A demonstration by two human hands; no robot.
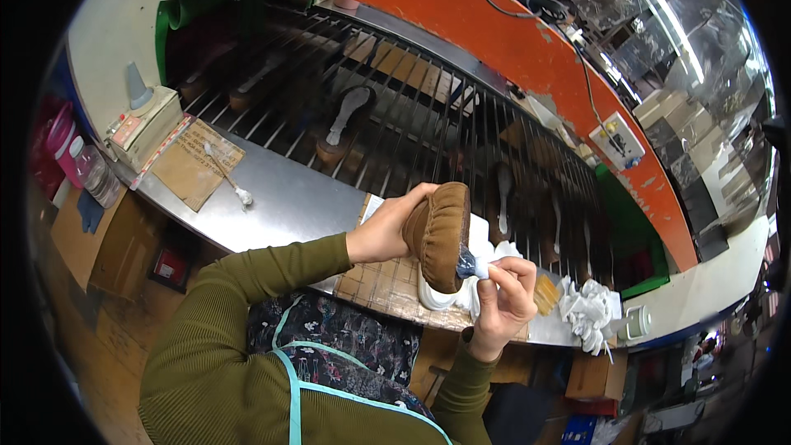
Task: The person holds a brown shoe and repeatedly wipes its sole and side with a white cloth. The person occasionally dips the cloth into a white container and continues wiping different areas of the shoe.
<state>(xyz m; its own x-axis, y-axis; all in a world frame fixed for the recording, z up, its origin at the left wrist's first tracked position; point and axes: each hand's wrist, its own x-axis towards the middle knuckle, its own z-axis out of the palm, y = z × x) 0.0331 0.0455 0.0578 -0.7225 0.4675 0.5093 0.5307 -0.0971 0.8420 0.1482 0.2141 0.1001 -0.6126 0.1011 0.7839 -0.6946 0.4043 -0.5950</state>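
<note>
My left hand (387, 227) grips a brown shoe upper (445, 235) with gathered folds, tilted up on its edge over the counter. Its fingers wrap around the back of the shoe, and the underside faces right. Between thumb and fingertips, my right hand (504, 297) pinches a small white dabber with a dark blue tip (470, 264). That tip meets the lower edge of the shoe's underside. Just below the shoe is a white tub (437, 297), partly hidden by it.
Beyond the metal counter (272, 206) runs a rack of dark rods bearing several shoe pieces, one a pale sole (350, 111). Cardboard (194, 165) and a white-tipped stick (239, 191) lie at left. Crumpled white cloths (587, 311) sit at right. A clear bottle (96, 180) stands far left.
</note>
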